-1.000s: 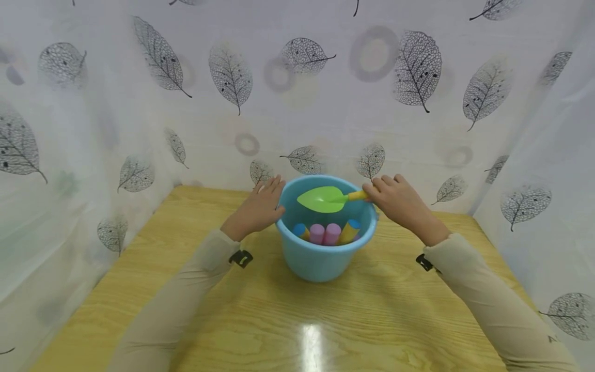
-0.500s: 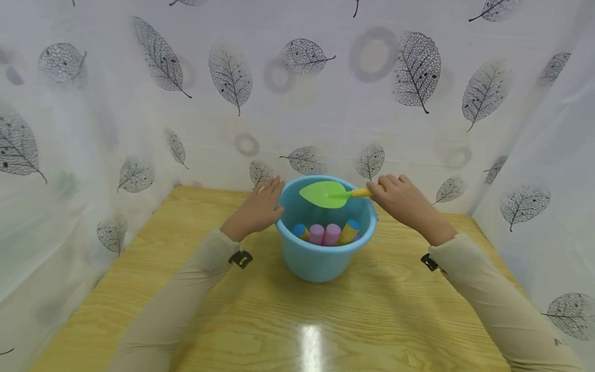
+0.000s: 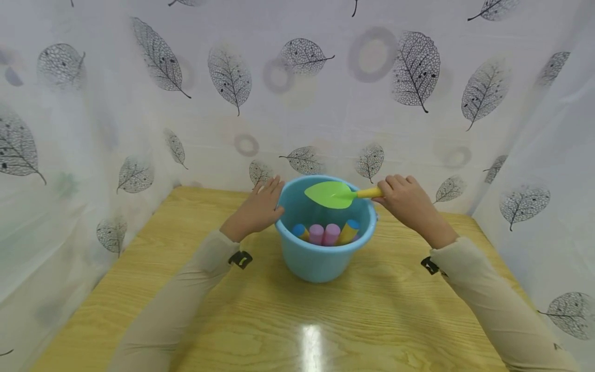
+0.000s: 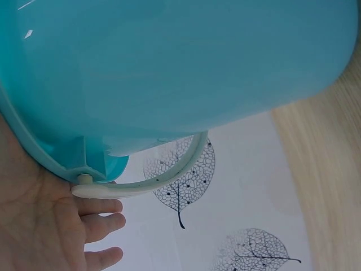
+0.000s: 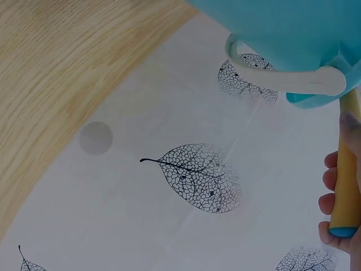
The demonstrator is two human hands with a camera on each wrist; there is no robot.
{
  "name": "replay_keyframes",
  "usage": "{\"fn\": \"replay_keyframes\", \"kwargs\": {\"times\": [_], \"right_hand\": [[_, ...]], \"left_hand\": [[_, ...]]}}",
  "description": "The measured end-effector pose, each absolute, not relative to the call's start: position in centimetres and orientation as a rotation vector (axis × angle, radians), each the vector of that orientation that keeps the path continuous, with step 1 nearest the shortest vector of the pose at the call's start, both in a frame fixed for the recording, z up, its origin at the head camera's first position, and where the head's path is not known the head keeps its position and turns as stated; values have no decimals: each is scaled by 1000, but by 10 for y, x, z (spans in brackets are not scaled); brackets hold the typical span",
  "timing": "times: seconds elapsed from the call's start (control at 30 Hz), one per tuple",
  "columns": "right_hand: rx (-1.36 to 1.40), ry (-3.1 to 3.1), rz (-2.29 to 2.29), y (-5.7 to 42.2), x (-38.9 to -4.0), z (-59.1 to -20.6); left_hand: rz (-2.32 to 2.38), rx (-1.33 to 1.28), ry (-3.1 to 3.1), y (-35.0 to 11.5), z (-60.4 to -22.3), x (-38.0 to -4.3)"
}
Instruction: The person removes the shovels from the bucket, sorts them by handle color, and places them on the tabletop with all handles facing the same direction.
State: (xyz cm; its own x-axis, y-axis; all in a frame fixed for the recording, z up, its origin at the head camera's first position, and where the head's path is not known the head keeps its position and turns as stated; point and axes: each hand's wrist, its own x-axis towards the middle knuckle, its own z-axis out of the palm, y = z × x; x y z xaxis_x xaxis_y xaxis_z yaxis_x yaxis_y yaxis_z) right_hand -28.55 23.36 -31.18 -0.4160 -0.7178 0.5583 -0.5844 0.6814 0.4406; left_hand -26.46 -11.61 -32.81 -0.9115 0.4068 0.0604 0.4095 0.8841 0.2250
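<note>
A light blue bucket stands upright on the table, its white handle hanging down behind it. My left hand rests with straight fingers against the left side of the rim; in the left wrist view its palm lies along the rim's edge. My right hand grips the yellow handle of a toy shovel, whose green blade is held level over the bucket's opening. Inside the bucket lie several cylinders: pink ones, a yellow one with a blue end and a blue-ended one at the left.
A wood-grain table carries the bucket. White sheeting printed with dark leaves closes off the back and both sides, close behind the bucket. A dark wrist band sits below each hand.
My right hand has moved a little to the right, drawing the shovel's blade to the right and slightly up over the bucket. The left hand and the bucket stay where they were.
</note>
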Motion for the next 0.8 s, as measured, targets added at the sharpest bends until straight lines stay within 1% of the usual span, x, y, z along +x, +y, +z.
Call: {"fn": "replay_keyframes", "kwargs": {"times": [0.37, 0.8], "right_hand": [[925, -2198, -155, 246, -282, -312], [804, -2311, -114, 275, -279, -310]], "left_hand": [[-403, -658, -3046, -116, -328, -264], [-417, -660, -3038, -116, -328, -265]]}}
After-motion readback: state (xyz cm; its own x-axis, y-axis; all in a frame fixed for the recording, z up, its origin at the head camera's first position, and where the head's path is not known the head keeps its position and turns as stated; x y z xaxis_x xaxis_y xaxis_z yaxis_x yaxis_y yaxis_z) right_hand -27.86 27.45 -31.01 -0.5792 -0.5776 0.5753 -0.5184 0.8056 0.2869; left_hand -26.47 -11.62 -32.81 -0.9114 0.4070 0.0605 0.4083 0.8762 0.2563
